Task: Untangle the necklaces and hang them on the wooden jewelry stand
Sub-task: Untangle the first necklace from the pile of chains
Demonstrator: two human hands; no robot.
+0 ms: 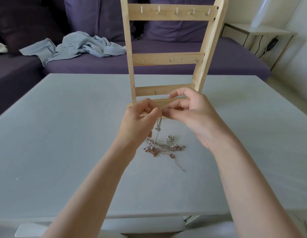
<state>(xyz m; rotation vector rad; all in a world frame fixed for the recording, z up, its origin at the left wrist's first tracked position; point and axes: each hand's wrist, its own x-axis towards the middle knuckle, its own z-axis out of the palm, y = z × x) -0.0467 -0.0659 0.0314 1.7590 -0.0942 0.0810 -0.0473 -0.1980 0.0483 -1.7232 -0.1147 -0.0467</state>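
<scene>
On the pale grey counter [63,134], a tall ladder-shaped jewelry stand of light unfinished wood [168,57] rises from a flat wooden base, with three crossbars carrying small metal hooks; no chain hangs on any hook. Just in front of its base, both hands meet above the counter. The left hand [140,119] has its fingers curled, thumb and fingertips pinching a thin silver chain [159,125] that drops straight down from the pinch. The right hand [188,112] is curled too, its thumb and forefinger closing on the same chain right beside the left fingertips; its other fingers are bent loosely above the base of the stand. A small ring clasp shows partway down the hanging chain. The chain's lower end runs into a tangled heap of silver and rose-gold necklaces [164,147] lying on the counter below the hands, near the stand and apart from it. From the heap a short extender chain trails toward the near right. Behind the counter stands a purple sofa [166,66] with a crumpled light blue shirt [80,47] on its seat.
</scene>
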